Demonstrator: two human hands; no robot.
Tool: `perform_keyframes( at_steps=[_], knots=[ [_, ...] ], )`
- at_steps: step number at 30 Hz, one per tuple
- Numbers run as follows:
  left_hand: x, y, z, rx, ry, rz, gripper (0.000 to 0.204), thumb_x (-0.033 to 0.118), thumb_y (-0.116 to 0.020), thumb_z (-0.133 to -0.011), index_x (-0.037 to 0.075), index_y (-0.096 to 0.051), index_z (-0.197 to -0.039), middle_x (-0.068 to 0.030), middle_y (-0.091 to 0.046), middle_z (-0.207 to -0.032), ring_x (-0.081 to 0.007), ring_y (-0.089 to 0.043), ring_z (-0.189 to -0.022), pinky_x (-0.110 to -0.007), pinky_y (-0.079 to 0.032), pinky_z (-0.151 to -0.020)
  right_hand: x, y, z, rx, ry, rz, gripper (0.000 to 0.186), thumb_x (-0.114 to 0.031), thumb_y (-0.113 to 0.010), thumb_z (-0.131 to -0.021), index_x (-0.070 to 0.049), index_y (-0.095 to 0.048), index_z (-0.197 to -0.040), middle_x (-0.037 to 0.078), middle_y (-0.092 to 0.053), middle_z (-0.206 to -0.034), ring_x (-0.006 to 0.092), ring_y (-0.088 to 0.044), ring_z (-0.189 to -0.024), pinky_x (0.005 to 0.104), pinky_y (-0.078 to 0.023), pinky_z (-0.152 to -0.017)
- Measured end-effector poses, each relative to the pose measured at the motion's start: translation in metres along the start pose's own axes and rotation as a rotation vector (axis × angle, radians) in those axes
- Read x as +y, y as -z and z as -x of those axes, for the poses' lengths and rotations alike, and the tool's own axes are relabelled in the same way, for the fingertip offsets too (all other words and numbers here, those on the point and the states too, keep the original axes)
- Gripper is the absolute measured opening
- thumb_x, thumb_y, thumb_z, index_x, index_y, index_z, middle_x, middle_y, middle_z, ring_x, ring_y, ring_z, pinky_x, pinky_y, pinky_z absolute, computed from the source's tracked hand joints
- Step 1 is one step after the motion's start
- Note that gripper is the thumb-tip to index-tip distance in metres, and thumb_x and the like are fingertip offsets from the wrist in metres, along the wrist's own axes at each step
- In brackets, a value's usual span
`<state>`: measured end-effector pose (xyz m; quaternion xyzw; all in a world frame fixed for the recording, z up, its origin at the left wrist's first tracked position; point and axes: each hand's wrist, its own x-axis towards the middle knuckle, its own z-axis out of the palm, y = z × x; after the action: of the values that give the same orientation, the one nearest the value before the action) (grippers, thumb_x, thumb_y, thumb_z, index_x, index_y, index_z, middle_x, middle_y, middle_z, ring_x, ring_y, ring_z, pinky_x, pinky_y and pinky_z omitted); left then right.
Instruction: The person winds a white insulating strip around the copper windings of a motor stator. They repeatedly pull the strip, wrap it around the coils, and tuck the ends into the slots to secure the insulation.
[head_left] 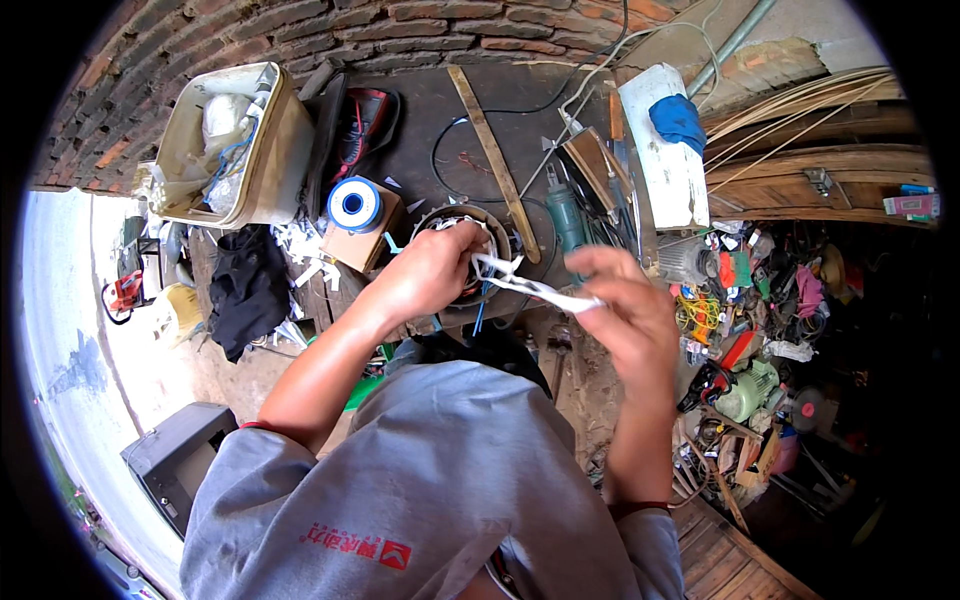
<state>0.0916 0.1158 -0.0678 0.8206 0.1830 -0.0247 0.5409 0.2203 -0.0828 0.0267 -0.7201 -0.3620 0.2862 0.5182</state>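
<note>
A round metal housing [503,238], like a motor stator with wires and white pieces inside, lies at the near edge of the dark workbench. My left hand [430,268] rests over its left side, fingers curled into the opening; what they pinch is hidden. A thin white strip [530,287], slightly twisted, runs from the housing to my right hand [632,315]. That hand is raised to the right and grips the strip's end near the thumb. Blue leads [482,308] hang from the housing's near side.
A white-and-blue spool [354,204] stands on a cardboard box [385,225] left of the housing. A wooden strip [492,150] and a teal power tool [567,215] lie beyond. A plastic bucket [285,150] sits at far left. Mixed scrap [745,330] is piled at right.
</note>
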Motion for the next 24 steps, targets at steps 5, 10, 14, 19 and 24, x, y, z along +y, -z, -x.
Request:
perform_keyframes(
  at_steps=[5,10,14,19,24],
  knots=[
    [-0.005,0.008,-0.004,-0.214,-0.065,-0.373,0.028,-0.001,-0.057,-0.081,0.0,-0.068,-0.106,-0.024,-0.069,-0.093,-0.0401,-0.067,-0.09,-0.046,-0.052,-0.082,-0.036,-0.008,0.046,0.166,-0.189,-0.326,0.01,0.003,-0.068,-0.075,0.007,-0.07,-0.084,0.016,-0.069,-0.082,0.0194,-0.065,-0.065,0.0283,-0.052,-0.063],
    [-0.018,0.004,-0.012,-0.296,-0.122,-0.298,0.026,0.001,-0.06,-0.079,0.003,-0.069,-0.103,-0.0233,-0.069,-0.094,-0.0394,-0.067,-0.093,-0.047,-0.052,-0.081,-0.036,0.007,0.083,0.336,0.287,0.014,0.009,0.002,-0.061,-0.08,0.011,-0.062,-0.08,0.016,-0.062,-0.065,0.0165,-0.059,-0.051,0.0259,-0.047,-0.044],
    [-0.011,0.004,-0.014,-0.33,-0.064,-0.446,0.026,0.001,-0.058,-0.08,0.002,-0.071,-0.102,-0.023,-0.069,-0.094,-0.0396,-0.066,-0.092,-0.046,-0.052,-0.081,-0.048,0.033,0.097,0.206,0.331,-0.225,0.013,0.001,-0.062,-0.078,0.007,-0.055,-0.07,0.013,-0.059,-0.059,0.0142,-0.051,-0.041,0.0257,-0.043,-0.036],
    [-0.022,0.002,-0.028,-0.408,-0.096,-0.529,0.018,0.006,-0.059,-0.08,0.004,-0.072,-0.092,-0.0217,-0.069,-0.084,-0.0403,-0.067,-0.085,-0.048,-0.053,-0.079,-0.051,0.054,0.131,0.307,0.237,-0.696,0.018,0.0,-0.061,-0.074,0.001,-0.051,-0.059,0.01,-0.054,-0.047,0.0157,-0.047,-0.033,0.0278,-0.041,-0.033],
    [-0.022,-0.002,-0.031,-0.381,-0.162,-0.634,0.015,0.012,-0.062,-0.08,0.005,-0.073,-0.087,-0.0201,-0.069,-0.08,-0.0384,-0.068,-0.081,-0.048,-0.054,-0.076,-0.029,0.059,0.147,0.189,0.204,-0.607,0.024,-0.003,-0.062,-0.078,-0.001,-0.056,-0.055,0.012,-0.056,-0.049,0.0162,-0.053,-0.038,0.0296,-0.04,-0.036]
  ],
)
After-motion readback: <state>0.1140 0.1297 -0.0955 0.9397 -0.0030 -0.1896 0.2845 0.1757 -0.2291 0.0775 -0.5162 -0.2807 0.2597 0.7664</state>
